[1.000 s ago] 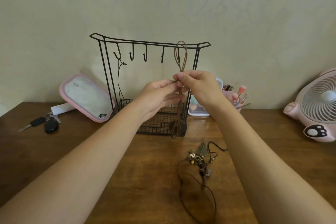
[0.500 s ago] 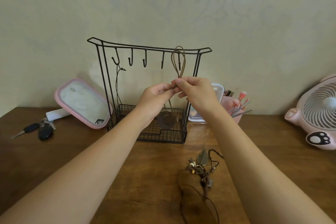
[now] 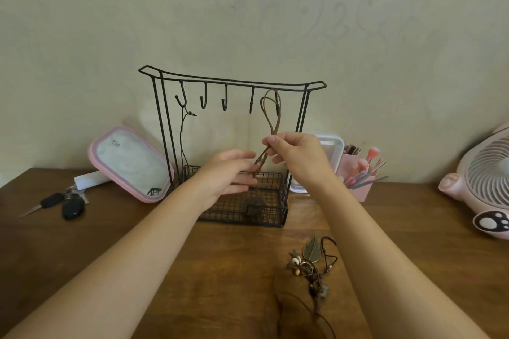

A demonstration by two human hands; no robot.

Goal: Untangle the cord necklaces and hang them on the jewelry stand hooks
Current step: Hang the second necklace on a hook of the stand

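Note:
A black wire jewelry stand (image 3: 232,81) with a row of hooks and a basket base stands at the back of the wooden table (image 3: 82,242). A brown cord necklace (image 3: 268,107) is looped over the rightmost hook (image 3: 276,109), and its pendant (image 3: 253,206) lies low in the basket. My right hand (image 3: 298,158) pinches the cord just below the loop. My left hand (image 3: 230,173) is lower and to the left, its fingers relaxed, their tips at the cord. A thin dark necklace (image 3: 182,135) hangs from the leftmost hook. A tangle of cord necklaces (image 3: 311,264) lies on the table in front.
A pink-rimmed lid (image 3: 129,162) leans left of the stand, with keys (image 3: 66,202) further left. Behind my right hand are a white container (image 3: 329,148) and a pink holder of brushes (image 3: 359,173). A pink fan (image 3: 484,181) stands at the right edge.
My left hand has let go of its pinch and slid down and left along the cord. The pendant has dropped lower into the basket. My right hand keeps its pinch under the hook.

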